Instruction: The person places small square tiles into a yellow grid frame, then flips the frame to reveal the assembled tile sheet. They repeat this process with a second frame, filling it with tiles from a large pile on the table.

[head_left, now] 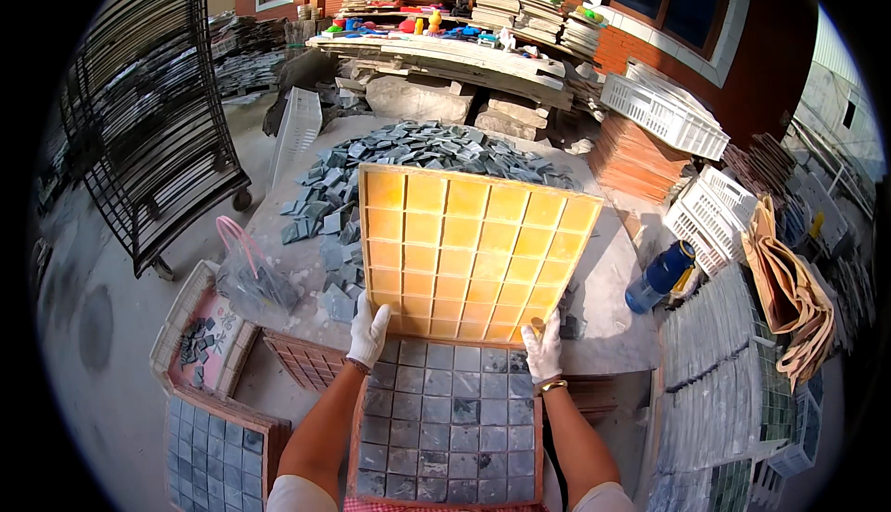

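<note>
A yellow square grid tray (478,252) stands tilted up on its lower edge, its compartments facing me. My left hand (369,331), in a white glove, is closed on its lower left corner. My right hand (544,345), gloved too, grips the lower right corner; a small tan patch shows at its thumb, too small to make out. Just below and nearer to me lies a frame of grey square stone tiles (445,419), set in rows within a reddish-brown rim. The tray's lower edge meets or nearly meets the far edge of this frame; I cannot tell if they touch.
Behind the tray spreads a heap of loose grey-green tiles (418,145) on the table. A plastic bag (255,280) and a white basket (176,331) with tile pieces are at left, beyond them a black wire cart (153,131). A blue bottle (659,275) and stacked tile sheets (710,363) stand right.
</note>
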### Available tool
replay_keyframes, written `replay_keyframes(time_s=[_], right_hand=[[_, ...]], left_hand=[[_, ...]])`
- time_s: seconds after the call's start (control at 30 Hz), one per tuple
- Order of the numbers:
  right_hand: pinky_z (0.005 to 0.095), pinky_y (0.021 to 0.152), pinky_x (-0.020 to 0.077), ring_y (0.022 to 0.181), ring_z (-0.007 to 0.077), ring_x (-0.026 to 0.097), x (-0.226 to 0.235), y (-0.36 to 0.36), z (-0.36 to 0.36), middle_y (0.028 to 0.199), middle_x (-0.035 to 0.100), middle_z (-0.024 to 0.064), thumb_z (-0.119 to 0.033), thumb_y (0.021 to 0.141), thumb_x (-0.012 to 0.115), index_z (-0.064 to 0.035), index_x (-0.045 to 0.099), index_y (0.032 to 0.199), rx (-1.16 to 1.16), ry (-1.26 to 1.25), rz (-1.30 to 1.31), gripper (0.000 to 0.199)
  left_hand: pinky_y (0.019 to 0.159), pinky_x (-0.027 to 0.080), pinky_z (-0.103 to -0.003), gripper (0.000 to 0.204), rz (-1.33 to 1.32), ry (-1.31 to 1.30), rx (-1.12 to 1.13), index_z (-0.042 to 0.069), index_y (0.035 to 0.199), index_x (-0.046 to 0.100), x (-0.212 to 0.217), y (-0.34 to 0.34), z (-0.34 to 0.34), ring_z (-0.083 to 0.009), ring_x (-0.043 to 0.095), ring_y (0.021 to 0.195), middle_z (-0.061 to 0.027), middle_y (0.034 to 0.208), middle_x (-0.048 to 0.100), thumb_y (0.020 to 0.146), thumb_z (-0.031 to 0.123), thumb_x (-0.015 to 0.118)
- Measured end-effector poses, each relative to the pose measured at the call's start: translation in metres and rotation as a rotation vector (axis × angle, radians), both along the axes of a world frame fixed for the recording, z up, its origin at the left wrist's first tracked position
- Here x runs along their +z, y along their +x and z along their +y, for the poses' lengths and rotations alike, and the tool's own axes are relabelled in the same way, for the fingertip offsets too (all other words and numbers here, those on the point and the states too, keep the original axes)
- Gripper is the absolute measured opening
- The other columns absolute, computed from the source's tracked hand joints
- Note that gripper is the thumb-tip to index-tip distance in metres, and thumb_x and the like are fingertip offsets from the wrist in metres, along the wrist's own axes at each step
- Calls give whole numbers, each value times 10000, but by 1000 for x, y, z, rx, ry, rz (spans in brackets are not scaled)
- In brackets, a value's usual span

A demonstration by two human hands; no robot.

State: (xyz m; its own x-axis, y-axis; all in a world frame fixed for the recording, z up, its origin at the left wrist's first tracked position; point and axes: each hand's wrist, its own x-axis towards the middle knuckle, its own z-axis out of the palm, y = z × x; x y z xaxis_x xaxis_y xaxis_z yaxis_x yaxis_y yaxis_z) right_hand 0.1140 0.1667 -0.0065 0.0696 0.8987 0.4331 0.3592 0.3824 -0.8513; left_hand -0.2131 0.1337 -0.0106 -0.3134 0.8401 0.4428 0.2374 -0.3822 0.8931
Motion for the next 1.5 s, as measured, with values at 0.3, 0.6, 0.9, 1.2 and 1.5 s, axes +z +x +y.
replay_keyframes(time_s=[0.3,0.6,0.9,1.2,1.5], right_hand=[[303,961,406,1186,234,498,59,-21,102,1327,488,182,-268,847,666,18,351,1388,-7,-214,259,689],[361,1035,357,1252,317,454,68,4,54,1325,486,229,-250,810,675,31,448,1306,-108,-110,-80,613],[416,1000,393,1219,376,463,-20,79,-99,1306,475,238,-223,811,679,31,452,1272,-170,-125,-344,573],[461,1053,336,1282,431,378,-32,43,-109,1250,531,182,-175,789,698,0,530,1198,-149,-50,-267,476],[360,981,451,1143,270,517,-45,44,-115,1275,490,191,-76,968,419,100,441,1245,-253,-159,275,329]], left_hand=[[919,427,-307,537,-277,-106,5,-61,1281,453,51,-6,84,-207,558,1068,-157,1196,580,869,230,637],[1067,267,-485,872,955,-5,173,-66,1386,302,52,-12,-18,-433,326,1308,-270,1434,312,861,610,472],[1119,92,-537,1029,1316,-333,-79,-89,1384,293,6,31,-74,-408,252,1364,-267,1449,297,776,734,400],[1124,127,-505,1051,1322,-293,-121,-112,1374,290,6,103,-68,-414,232,1369,-289,1442,290,774,746,383],[1132,133,-491,969,1161,-328,-140,-109,1377,294,20,197,-53,-402,214,1380,-299,1441,278,801,650,466]])
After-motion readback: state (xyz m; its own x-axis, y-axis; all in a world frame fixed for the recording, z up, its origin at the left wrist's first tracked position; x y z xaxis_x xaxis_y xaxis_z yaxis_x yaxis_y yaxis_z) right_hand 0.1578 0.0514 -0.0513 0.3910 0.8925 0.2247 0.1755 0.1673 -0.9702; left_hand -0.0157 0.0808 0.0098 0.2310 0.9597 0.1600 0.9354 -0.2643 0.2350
